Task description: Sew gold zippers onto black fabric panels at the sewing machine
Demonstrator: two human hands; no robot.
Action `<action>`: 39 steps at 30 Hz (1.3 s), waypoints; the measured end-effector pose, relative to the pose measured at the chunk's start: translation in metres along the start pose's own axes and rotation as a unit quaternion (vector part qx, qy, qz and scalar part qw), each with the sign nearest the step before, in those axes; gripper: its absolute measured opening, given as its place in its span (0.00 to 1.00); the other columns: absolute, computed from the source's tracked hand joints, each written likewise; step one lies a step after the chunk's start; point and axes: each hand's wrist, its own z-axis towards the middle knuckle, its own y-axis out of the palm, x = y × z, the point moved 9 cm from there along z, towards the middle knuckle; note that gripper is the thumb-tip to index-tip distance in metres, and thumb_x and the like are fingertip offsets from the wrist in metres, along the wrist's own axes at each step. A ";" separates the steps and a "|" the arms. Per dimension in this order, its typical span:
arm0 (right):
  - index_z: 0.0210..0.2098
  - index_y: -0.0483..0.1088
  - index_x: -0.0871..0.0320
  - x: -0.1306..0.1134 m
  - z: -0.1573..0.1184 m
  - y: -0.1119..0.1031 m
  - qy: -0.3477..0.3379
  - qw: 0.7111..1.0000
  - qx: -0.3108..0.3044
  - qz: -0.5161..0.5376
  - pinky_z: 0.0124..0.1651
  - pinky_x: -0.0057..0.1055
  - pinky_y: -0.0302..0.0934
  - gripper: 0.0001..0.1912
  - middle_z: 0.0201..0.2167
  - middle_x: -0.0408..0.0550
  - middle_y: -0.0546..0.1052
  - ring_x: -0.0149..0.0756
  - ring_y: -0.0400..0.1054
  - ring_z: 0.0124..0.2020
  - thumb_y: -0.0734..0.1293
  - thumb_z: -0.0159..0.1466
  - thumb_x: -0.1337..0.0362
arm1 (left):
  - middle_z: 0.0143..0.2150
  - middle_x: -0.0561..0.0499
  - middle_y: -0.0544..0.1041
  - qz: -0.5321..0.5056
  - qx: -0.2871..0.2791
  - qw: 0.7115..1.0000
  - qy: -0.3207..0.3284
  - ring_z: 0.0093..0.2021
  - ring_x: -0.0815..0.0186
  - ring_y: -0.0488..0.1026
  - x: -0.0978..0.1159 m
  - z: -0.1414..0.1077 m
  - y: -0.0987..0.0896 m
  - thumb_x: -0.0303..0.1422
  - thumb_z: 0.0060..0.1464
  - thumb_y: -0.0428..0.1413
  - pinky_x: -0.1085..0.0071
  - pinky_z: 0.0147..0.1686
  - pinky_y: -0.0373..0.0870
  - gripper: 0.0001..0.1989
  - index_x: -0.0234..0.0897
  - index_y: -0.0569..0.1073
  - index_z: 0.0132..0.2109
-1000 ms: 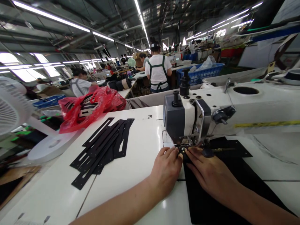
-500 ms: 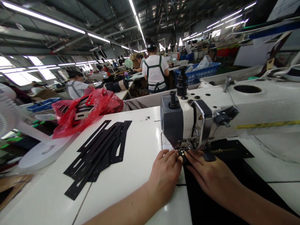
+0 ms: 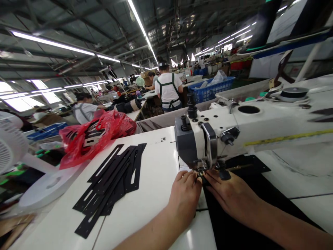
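My left hand (image 3: 184, 198) is at the needle area of a white and grey sewing machine (image 3: 187, 139), its fingers curled and pinched on the edge of a black fabric piece (image 3: 234, 225). My right hand (image 3: 231, 191) lies on that fabric with its fingers stretched toward the same spot, its fingertips close to the left thumb. A small brass-coloured glint shows between the fingertips, too small to name. Behind the right hand, a flat black piece with a brass-coloured strip (image 3: 240, 167) rests under the machine arm. The presser foot partly hides the fingertips.
Black slotted strips (image 3: 111, 180) lie in an overlapping pile on the white table (image 3: 145, 208). A red plastic bag (image 3: 117, 123) and a white fan (image 3: 39, 173) stand at the left. Behind the machine are a blue basket (image 3: 210, 88) and several people at work.
The view has shifted, so the machine sits lower and further left in the picture. Both hands stay at the needle, in nearly the same pose on the black fabric.
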 end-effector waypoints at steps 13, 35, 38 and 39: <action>0.50 0.65 0.62 0.005 0.001 0.008 0.012 0.999 -0.031 0.016 0.51 0.43 0.62 0.17 0.44 0.55 0.73 0.40 0.68 0.45 0.57 0.63 0.71 | 0.42 0.44 0.75 -0.034 0.014 0.999 -0.017 0.44 0.59 0.72 -0.009 -0.001 0.008 0.25 0.56 0.51 0.60 0.44 0.69 0.05 0.33 0.72 0.39; 0.47 0.69 0.61 0.006 0.002 -0.001 -0.010 1.000 0.000 0.027 0.52 0.41 0.63 0.16 0.42 0.54 0.75 0.40 0.69 0.47 0.56 0.63 0.72 | 0.44 0.43 0.76 -0.038 0.009 0.999 -0.030 0.45 0.60 0.72 -0.014 -0.004 0.009 0.24 0.56 0.51 0.59 0.47 0.67 0.06 0.34 0.72 0.36; 0.47 0.69 0.61 0.006 0.002 -0.001 -0.014 1.000 -0.003 0.025 0.51 0.41 0.64 0.16 0.42 0.54 0.75 0.40 0.69 0.46 0.56 0.63 0.72 | 0.44 0.43 0.76 -0.038 0.004 0.999 -0.028 0.45 0.60 0.73 -0.014 -0.003 0.009 0.24 0.55 0.52 0.60 0.47 0.67 0.04 0.33 0.72 0.35; 0.47 0.69 0.61 0.006 0.002 -0.002 -0.015 1.000 -0.003 0.025 0.51 0.41 0.64 0.16 0.42 0.54 0.75 0.40 0.69 0.46 0.56 0.63 0.72 | 0.44 0.43 0.76 -0.038 0.005 0.999 -0.025 0.44 0.60 0.73 -0.014 -0.003 0.008 0.24 0.55 0.52 0.60 0.46 0.67 0.04 0.33 0.72 0.35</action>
